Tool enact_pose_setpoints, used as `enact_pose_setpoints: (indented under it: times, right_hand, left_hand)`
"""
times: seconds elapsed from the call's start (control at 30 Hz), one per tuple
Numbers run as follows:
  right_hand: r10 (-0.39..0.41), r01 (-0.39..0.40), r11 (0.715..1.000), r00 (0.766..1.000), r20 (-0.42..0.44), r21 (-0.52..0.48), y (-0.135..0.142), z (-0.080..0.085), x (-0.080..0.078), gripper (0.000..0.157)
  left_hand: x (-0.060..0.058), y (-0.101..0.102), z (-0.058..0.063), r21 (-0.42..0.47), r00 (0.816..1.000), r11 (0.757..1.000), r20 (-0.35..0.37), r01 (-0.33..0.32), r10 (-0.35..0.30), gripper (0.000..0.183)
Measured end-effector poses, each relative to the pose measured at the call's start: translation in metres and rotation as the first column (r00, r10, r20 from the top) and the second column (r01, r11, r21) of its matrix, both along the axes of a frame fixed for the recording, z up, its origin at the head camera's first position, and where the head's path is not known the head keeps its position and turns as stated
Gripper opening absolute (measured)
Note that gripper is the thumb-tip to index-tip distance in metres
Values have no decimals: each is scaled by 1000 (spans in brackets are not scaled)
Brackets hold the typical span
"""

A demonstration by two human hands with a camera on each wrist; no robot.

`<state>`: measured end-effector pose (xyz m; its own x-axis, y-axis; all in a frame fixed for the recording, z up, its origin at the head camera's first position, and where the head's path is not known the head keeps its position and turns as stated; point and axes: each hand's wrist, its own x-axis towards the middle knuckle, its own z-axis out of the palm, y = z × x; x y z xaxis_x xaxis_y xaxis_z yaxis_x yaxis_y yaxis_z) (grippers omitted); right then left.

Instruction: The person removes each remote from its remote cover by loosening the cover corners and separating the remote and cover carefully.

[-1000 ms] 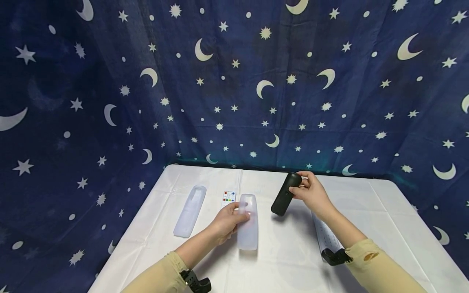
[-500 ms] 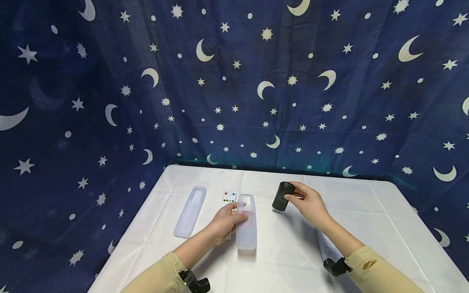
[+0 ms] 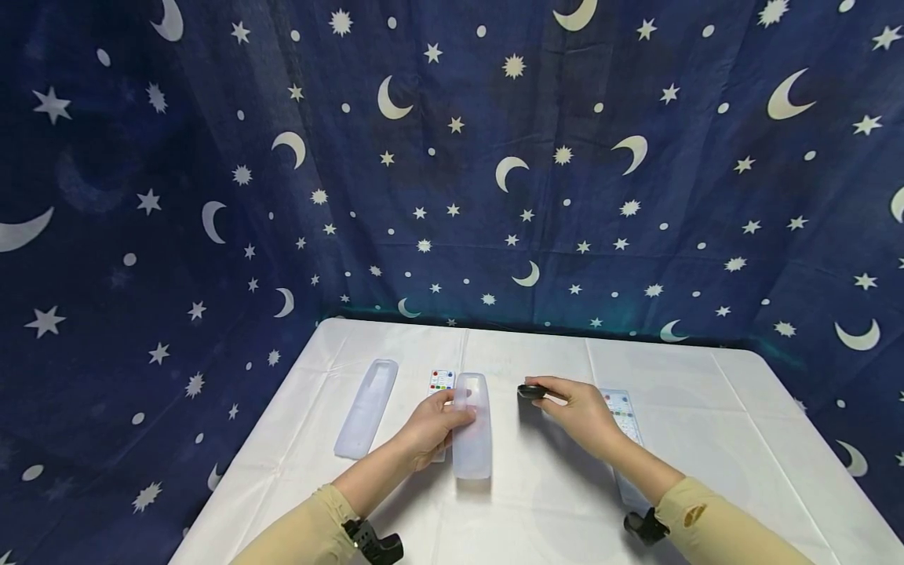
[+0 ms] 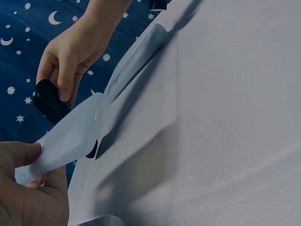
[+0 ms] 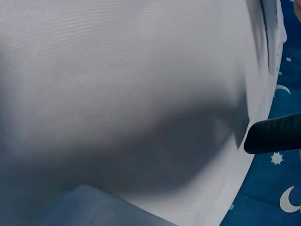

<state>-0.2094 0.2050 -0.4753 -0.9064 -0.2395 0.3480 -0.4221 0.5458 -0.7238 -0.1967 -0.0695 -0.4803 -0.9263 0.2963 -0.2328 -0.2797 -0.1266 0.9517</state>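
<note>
My left hand (image 3: 431, 426) pinches a translucent remote cover (image 3: 472, 439) between thumb and fingers and holds it upright above the table. A short way to the right, my right hand (image 3: 579, 412) grips a black remote control (image 3: 531, 391), turned so that just its narrow end shows in the head view. In the left wrist view the remote (image 4: 49, 101) appears behind the cover (image 4: 70, 132), thumb pressed on its side. The right wrist view catches one rounded end of the remote (image 5: 273, 135) at its right edge.
On the white table (image 3: 537, 502), a second translucent cover (image 3: 366, 409) lies at the left. A white remote (image 3: 442, 378) with coloured buttons lies partly hidden behind my left hand. Another white remote (image 3: 621, 410) lies under my right forearm. A starry dark blue curtain (image 3: 466, 157) hangs behind.
My right hand has come lower and a little left, tipping the black remote from showing its long side to end-on. My left hand and the cover have shifted only slightly left.
</note>
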Motion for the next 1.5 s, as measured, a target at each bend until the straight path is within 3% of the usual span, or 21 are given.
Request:
enact_pose_setpoints:
  times: [0.23, 0.4, 0.5, 0.67, 0.73, 0.87, 1.0, 1.2, 1.5]
  right_hand:
    - [9, 5, 990, 995, -96, 143, -3, -8, 6, 38]
    - [102, -51, 959, 981, -168, 280, 0, -13, 12, 38]
    - [232, -126, 906, 946, -226, 404, 3, -16, 16, 45]
    - [441, -202, 769, 854, -274, 607, 4, -23, 22, 63]
    - [474, -211, 726, 843, -253, 655, 4, -25, 24, 62]
    - [483, -231, 674, 856, -183, 701, 6, -31, 27, 52]
    - [489, -231, 656, 855, -171, 718, 9, -35, 29, 47]
    - [499, -243, 654, 850, -168, 716, 12, -38, 31, 47]
    - [448, -268, 654, 890, -78, 707, 11, -37, 33, 48]
  left_hand:
    - [-1, 1, 0, -1, 1000, 1000, 9, -6, 6, 57]
    - [-1, 2, -2, -3, 1000, 1000, 12, -8, 9, 58]
    - [-2, 2, -3, 5, 1000, 1000, 11, -5, 5, 57]
    - [-2, 2, -3, 0, 1000, 1000, 5, 7, -7, 54]
    - [-2, 3, -3, -3, 1000, 1000, 3, 10, -10, 53]
    - [-2, 4, -2, -6, 1000, 1000, 4, 14, -14, 53]
    - [-5, 5, -2, -18, 1000, 1000, 11, 22, -22, 54]
    - [-14, 9, -1, -46, 999, 998, 31, 33, -32, 54]
    - [-29, 20, 3, -151, 998, 987, 34, 52, -47, 55]
